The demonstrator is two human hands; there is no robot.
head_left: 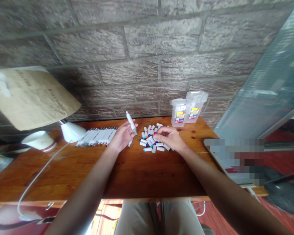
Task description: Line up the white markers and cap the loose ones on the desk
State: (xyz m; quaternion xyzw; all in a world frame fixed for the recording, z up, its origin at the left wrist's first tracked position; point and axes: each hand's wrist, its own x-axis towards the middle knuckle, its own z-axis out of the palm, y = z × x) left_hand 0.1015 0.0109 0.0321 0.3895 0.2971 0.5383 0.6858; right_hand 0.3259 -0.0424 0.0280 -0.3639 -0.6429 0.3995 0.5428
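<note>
Left hand [122,136] grips the slim white plastic marker [131,123] upright; I'd steady it, right hand [168,137] curled, contents unclear, on colour-tipped white caps [149,142].

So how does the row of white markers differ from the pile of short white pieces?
The row of white markers lies side by side; the pile of short white pieces is jumbled. The markers are longer than the pieces. The right hand touches the pile, not the row. Both lie on the wooden table.
</note>
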